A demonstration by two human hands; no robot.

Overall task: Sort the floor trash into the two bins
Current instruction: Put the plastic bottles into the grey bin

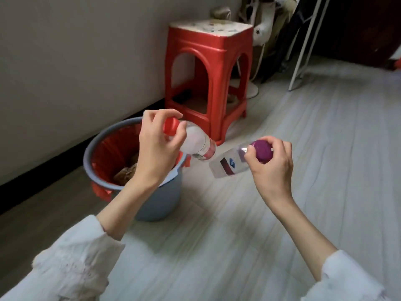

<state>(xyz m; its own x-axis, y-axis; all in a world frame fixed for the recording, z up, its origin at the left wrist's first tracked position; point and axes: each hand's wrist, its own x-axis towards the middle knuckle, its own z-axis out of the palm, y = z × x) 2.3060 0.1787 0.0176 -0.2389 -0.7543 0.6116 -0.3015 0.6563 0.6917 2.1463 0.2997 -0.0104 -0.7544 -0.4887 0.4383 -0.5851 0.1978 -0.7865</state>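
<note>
1. a grey bin [161,205] lined with a red bag [108,148] is seen on the pale floor [282,192], close to the wall; it is taken as the landmark here.
2. brown scraps [127,173] are seen lying at the bottom of the bin.
3. a clear bottle with a red cap [196,141] is held in the air over the bin's far right rim, tilted, its cap end toward the bin and its base pointing away to the right.
4. this bottle is gripped by the left hand [157,148] at the neck, with the fingers curled round the cap end.
5. a second clear bottle with a purple cap [230,162] and a dark label is held to the right of the bin, above the floor, tilted, its base pointing toward the bin.
6. it is pinched at the cap by the curled fingers of the right hand [272,165].
7. the two bottle bases are near each other; whether they touch cannot be told.
8. a red stool [208,68] is seen beyond the bin, against the wall.
9. white sleeves [71,261] are worn on both arms.
</note>
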